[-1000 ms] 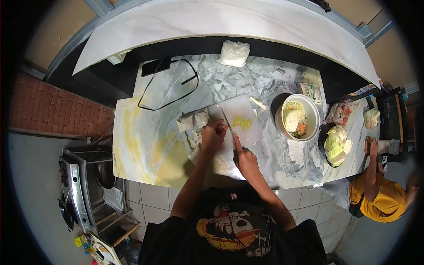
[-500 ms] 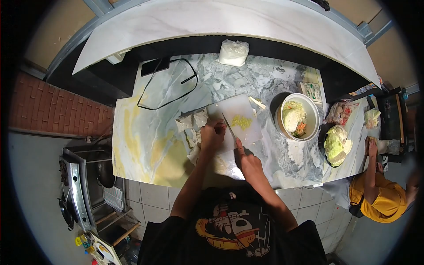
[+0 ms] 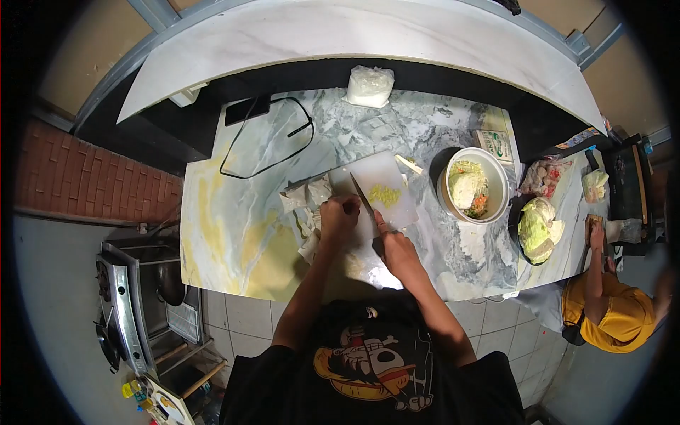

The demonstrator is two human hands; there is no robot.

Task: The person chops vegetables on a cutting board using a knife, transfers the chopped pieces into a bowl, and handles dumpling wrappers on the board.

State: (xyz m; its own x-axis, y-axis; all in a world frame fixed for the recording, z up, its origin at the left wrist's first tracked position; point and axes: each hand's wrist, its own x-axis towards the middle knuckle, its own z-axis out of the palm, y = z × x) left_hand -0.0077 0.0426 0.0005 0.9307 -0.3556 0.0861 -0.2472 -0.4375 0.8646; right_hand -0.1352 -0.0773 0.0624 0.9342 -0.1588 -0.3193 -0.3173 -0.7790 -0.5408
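Note:
My right hand (image 3: 399, 249) is wrapped round the handle of a knife (image 3: 363, 192). The blade points away from me over a white cutting board (image 3: 372, 165). Small pale-green chopped pieces (image 3: 384, 194) lie on the board, to the right of the blade. Just left of the knife, the bent fingers of my left hand (image 3: 338, 218) are pressed together over the board's left part. Whatever they pinch is too small to make out. Beside that hand lie crumpled pale wrappers (image 3: 309, 193) and scraps. A pale strip (image 3: 409, 164) rests at the board's far right edge.
To the right stand a white tub (image 3: 504, 185) of chopped vegetables and a cabbage (image 3: 540, 230). A filled plastic bag (image 3: 370, 86) sits at the back. A black cable (image 3: 265, 172) lies at left. Another person in a yellow shirt (image 3: 609, 312) works at far right.
The knife has shifted a little to the left, its tip now nearer my left fingers' side. My left hand stays in nearly the same spot, and the view has moved slightly.

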